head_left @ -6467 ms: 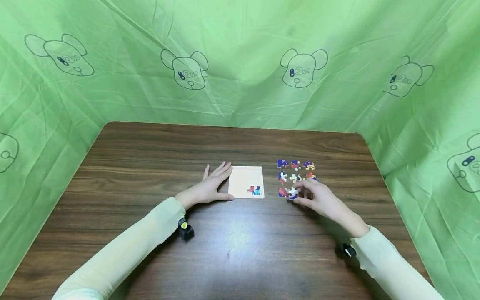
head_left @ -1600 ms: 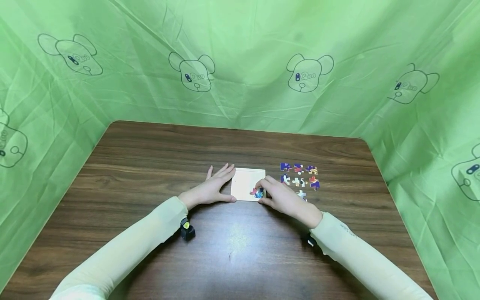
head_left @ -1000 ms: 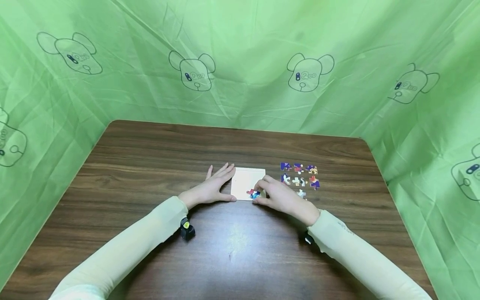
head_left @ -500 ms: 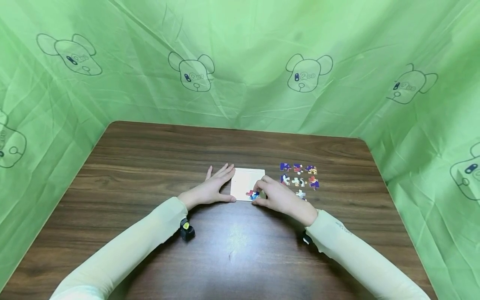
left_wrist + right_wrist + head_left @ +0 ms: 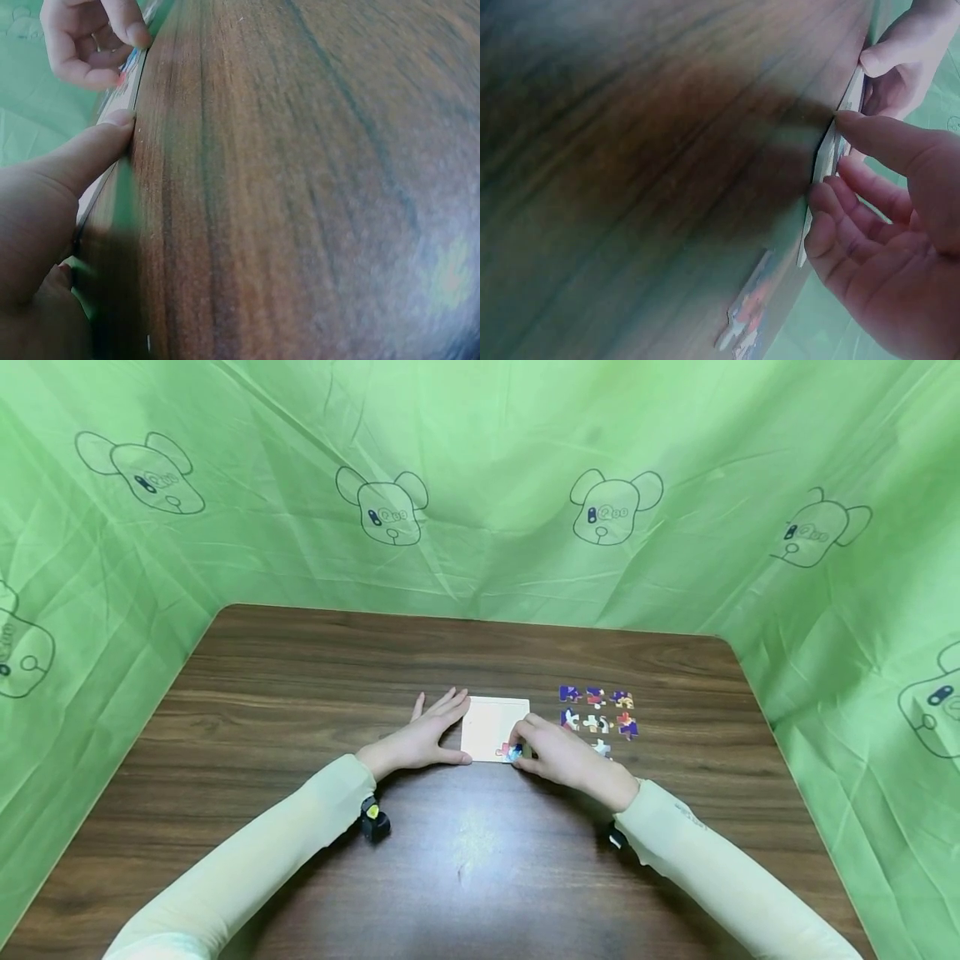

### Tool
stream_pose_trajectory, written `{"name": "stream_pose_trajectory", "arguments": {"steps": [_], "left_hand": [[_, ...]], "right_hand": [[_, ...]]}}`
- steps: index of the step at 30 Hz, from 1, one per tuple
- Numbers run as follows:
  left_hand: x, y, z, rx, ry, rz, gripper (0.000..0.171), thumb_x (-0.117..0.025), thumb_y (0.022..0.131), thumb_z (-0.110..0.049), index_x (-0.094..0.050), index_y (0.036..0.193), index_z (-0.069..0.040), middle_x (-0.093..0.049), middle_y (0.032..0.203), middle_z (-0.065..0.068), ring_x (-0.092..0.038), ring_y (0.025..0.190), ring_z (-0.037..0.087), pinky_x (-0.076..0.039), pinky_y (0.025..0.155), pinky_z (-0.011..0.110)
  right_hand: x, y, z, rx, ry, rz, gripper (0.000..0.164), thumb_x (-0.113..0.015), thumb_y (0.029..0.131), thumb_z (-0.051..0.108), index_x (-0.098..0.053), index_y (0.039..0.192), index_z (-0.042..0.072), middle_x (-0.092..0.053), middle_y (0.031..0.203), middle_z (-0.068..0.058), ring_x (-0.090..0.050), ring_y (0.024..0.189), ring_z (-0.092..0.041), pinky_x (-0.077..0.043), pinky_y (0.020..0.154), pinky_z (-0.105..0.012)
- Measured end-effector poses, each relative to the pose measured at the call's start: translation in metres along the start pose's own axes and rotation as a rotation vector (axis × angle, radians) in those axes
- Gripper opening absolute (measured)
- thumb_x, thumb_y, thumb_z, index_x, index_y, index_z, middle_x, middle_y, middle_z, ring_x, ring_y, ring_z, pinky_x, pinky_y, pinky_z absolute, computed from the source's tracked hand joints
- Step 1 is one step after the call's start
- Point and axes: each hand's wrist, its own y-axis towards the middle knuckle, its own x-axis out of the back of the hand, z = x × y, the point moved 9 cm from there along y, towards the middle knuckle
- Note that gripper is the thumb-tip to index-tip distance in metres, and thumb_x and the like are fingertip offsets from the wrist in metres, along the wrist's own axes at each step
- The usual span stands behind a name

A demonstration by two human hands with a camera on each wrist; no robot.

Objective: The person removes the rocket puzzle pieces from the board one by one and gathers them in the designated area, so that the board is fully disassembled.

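A square white puzzle board [image 5: 489,718] lies flat on the table. My left hand [image 5: 422,739] rests along its left side with fingers spread, and in the left wrist view the thumb [image 5: 105,142] lies on its near edge. At the board's lower right corner, my right hand [image 5: 561,760] pinches a blue puzzle piece [image 5: 514,752] between thumb and fingers, right beside a red puzzle piece [image 5: 502,749]. Its fingers partly hide the blue piece. From the right wrist, the thumb tip [image 5: 849,120] shows at the board's rim.
Loose puzzle pieces [image 5: 597,723] lie in rows to the right of the board, some behind my right hand. A reddish piece [image 5: 748,304] lies near that hand in its wrist view. The brown table [image 5: 322,652] meets a green curtain [image 5: 487,568] behind and at the sides.
My right hand has moved left from the loose pieces to the board's lower right corner. In the last second it has shifted slightly right with the blue piece. My left hand has stayed put.
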Motion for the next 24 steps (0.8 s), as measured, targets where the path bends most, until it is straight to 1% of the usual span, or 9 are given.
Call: {"name": "stream_pose_trajectory", "arguments": {"steps": [3,6,10,13,16,20,22,24], "left_hand": [[0.0,0.0,0.0,-0.001,0.005,0.001,0.103,-0.078,0.093,-0.044,-0.019,0.165,0.0,-0.01,0.174,0.015,0.0,0.161,0.031,0.014,0.12,0.067],[0.0,0.0,0.0,-0.005,0.007,0.003,0.103,-0.078,0.093,-0.045,-0.019,0.165,0.0,-0.01,0.174,0.015,0.0,0.161,0.031,0.014,0.12,0.067],[0.0,0.001,0.0,-0.005,-0.001,0.0,0.103,-0.078,0.093,-0.044,-0.02,0.165,0.0,-0.011,0.174,0.016,-0.001,0.161,0.031,0.015,0.12,0.067],[0.0,0.002,0.0,-0.006,-0.003,-0.003,0.102,-0.078,0.093,-0.043,-0.02,0.165,0.001,-0.011,0.174,0.016,-0.001,0.161,0.032,0.015,0.119,0.068],[-0.001,0.002,0.001,-0.008,-0.004,-0.004,0.102,-0.078,0.093,-0.043,-0.02,0.165,0.001,-0.011,0.174,0.016,-0.001,0.161,0.032,0.015,0.12,0.067],[-0.001,0.002,0.001,-0.013,-0.009,-0.002,0.102,-0.078,0.093,-0.043,-0.02,0.165,0.0,-0.01,0.174,0.015,0.0,0.161,0.031,0.015,0.12,0.067],[-0.001,0.001,0.0,-0.016,-0.012,-0.003,0.102,-0.078,0.093,-0.043,-0.02,0.164,0.001,-0.01,0.174,0.015,0.0,0.161,0.031,0.015,0.12,0.067],[-0.001,0.001,0.0,-0.021,-0.01,-0.005,0.102,-0.078,0.093,-0.043,-0.02,0.164,0.001,-0.01,0.174,0.016,-0.001,0.161,0.031,0.015,0.12,0.067]], "right_hand": [[0.004,-0.004,-0.002,-0.001,0.028,0.008,0.019,-0.079,0.094,0.016,-0.068,0.106,0.007,-0.064,0.101,-0.004,-0.057,0.081,-0.012,-0.053,0.073,-0.029],[0.009,-0.01,-0.007,-0.008,0.063,0.002,0.019,-0.079,0.094,0.015,-0.068,0.107,0.007,-0.064,0.099,-0.004,-0.057,0.081,-0.013,-0.053,0.072,-0.03],[0.016,-0.022,-0.019,-0.024,0.093,-0.017,0.023,-0.078,0.095,0.015,-0.069,0.114,0.008,-0.064,0.1,-0.003,-0.057,0.082,-0.012,-0.053,0.072,-0.028],[0.023,-0.033,-0.026,-0.028,0.098,-0.034,0.026,-0.078,0.095,0.016,-0.071,0.12,0.01,-0.063,0.099,0.0,-0.055,0.082,-0.01,-0.051,0.071,-0.027],[0.029,-0.045,-0.033,-0.011,0.1,-0.061,0.026,-0.078,0.095,0.015,-0.073,0.12,0.011,-0.062,0.098,0.001,-0.056,0.082,-0.012,-0.05,0.071,-0.027],[0.039,-0.063,-0.044,0.002,0.103,-0.104,0.027,-0.079,0.093,0.012,-0.073,0.12,0.01,-0.066,0.105,-0.001,-0.06,0.086,-0.018,-0.053,0.075,-0.029],[0.045,-0.072,-0.051,-0.006,0.094,-0.124,0.029,-0.079,0.092,0.011,-0.073,0.121,0.009,-0.068,0.109,-0.002,-0.061,0.086,-0.019,-0.053,0.075,-0.031],[0.049,-0.082,-0.059,-0.02,0.071,-0.143,0.03,-0.08,0.092,0.011,-0.073,0.121,0.009,-0.068,0.109,-0.003,-0.062,0.086,-0.019,-0.054,0.075,-0.032]]}}
